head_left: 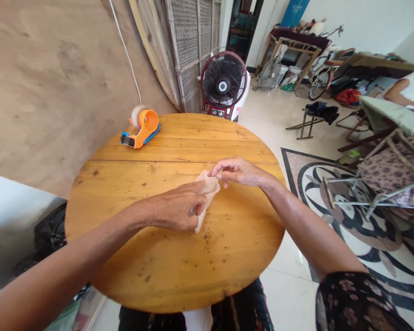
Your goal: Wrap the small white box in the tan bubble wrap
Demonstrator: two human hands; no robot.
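A pale, thin folded piece (210, 184), paper or a small pouch, lies near the middle of the round wooden table (152, 271). I cannot tell its exact kind. Coming from the left, my left hand (179, 207) is closed on its left side, with the index finger along it and the other fingers curled. My right hand (236, 172) reaches in from the right. Its thumb and index finger are pinched together at the upper right edge of the piece; whatever sits between those fingertips is too small to make out. Part of the piece is hidden under my left hand.
An orange tape dispenser (146, 128) with a roll of clear tape stands at the table's far left edge. Behind the table is a fan (223, 85). To the right are a folding chair (376, 197), a stool (310, 120), and a person (405, 92) at another table.
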